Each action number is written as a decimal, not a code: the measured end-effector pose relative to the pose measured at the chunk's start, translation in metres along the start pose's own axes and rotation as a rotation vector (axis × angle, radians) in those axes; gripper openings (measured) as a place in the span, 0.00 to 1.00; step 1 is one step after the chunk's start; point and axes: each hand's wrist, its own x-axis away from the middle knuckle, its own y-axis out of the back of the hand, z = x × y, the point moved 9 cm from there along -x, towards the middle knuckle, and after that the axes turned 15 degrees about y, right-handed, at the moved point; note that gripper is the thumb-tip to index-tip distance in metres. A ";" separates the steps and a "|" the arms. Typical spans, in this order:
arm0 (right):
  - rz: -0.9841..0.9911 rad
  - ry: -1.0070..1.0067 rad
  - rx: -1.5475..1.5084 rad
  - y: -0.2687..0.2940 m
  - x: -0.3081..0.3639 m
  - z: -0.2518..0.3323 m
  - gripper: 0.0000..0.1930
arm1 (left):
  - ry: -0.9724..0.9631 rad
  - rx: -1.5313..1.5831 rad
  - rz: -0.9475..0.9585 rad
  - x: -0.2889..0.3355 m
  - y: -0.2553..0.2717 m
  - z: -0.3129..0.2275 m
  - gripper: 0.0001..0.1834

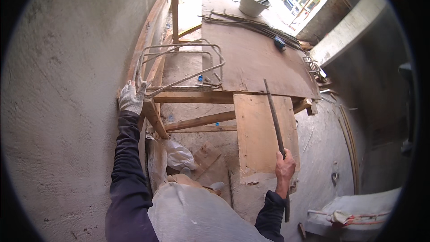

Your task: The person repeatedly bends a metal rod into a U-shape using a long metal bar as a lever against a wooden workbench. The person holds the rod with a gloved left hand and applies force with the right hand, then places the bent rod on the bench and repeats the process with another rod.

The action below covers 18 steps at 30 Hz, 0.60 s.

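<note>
At the left, my left hand (131, 98) wears a light knitted glove and is closed around the near corner of some bent steel rebar stirrups (186, 79). These rectangular loops stand out to the right over the wooden frame (192, 97) of the bench. My right hand (285, 166), bare, grips a long dark metal bar (274, 116) below its middle. The bar points up and away, its far tip near the edge of the brown board top (255, 58). Beneath it hangs a pale plywood panel (257, 139).
A rough plastered wall (67, 85) rises close on my left. Steel rods (251, 25), a dark blue object (279, 43) and a grey bucket (253, 5) are on or beyond the board. White sacking (179, 154) lies near my feet; long strips (349, 148) lie at right.
</note>
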 end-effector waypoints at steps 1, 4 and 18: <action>0.033 0.066 0.038 -0.013 -0.016 0.009 0.15 | -0.054 0.028 -0.001 0.006 0.002 0.001 0.48; -0.042 0.273 0.150 -0.032 -0.051 0.037 0.15 | -0.174 -0.017 0.015 0.020 0.006 -0.007 0.54; 0.258 0.189 -0.773 -0.209 -0.215 0.235 0.20 | -0.106 -0.267 0.142 0.020 0.008 -0.027 0.67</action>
